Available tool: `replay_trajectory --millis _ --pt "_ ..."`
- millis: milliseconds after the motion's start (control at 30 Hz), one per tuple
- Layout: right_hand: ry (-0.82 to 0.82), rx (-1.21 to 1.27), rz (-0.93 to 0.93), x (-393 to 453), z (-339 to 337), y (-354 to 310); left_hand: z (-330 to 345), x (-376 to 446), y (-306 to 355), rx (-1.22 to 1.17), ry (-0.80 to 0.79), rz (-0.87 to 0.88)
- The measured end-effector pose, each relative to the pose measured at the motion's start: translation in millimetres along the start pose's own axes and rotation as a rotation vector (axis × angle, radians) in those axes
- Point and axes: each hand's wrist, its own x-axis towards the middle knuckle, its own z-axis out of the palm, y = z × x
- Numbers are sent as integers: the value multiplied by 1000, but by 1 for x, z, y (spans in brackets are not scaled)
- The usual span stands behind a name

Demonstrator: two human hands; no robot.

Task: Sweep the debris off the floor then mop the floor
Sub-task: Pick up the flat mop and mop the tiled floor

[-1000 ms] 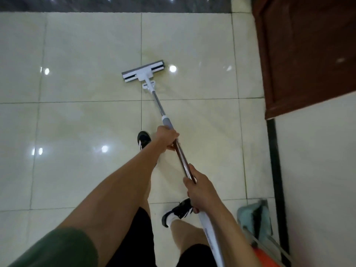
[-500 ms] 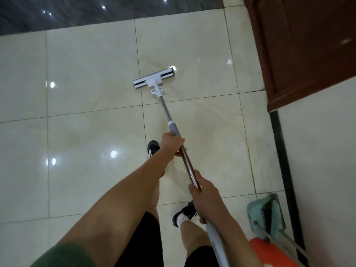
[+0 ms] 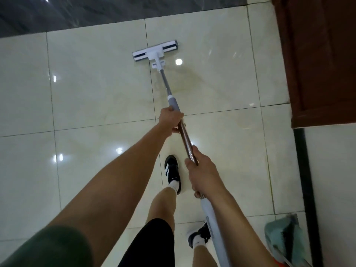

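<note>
Glossy cream floor tiles (image 3: 92, 97) are reflecting ceiling lights, bordered by a dark marble strip (image 3: 96, 10) at the far edge and a brown wooden door (image 3: 316, 60) at right. Compared with a second ago, the mop (image 3: 156, 52) is lying farther forward, its head nearer the marble strip, and the left foot is stepping ahead. Left hand (image 3: 170, 119) is gripping the pole just below the grey collar; right hand (image 3: 202, 174) is wrapping the pole lower down. A teal dustpan (image 3: 283, 237) is sitting at bottom right.
</note>
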Motion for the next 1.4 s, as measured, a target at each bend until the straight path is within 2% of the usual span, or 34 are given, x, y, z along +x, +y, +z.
replay_trajectory --millis 100,200,433,667,1100,1300,1400 --pt "7 55 1 33 5 -41 -14 27 39 -10 12 12" --pt "9 72 10 45 6 -55 -19 38 51 -9 13 7" --pt "30 104 -3 7 8 -10 -4 11 10 25 -17 -15" --pt "39 171 -50 -53 13 85 28 -53 -71 125 -50 1" --pt "136 194 49 -198 -10 351 154 -203 -295 251 -170 8" --pt "148 218 142 -246 -9 398 174 -251 -341 249 -209 -30" --pt "170 221 126 -250 -11 394 178 -256 -344 133 -210 -74"
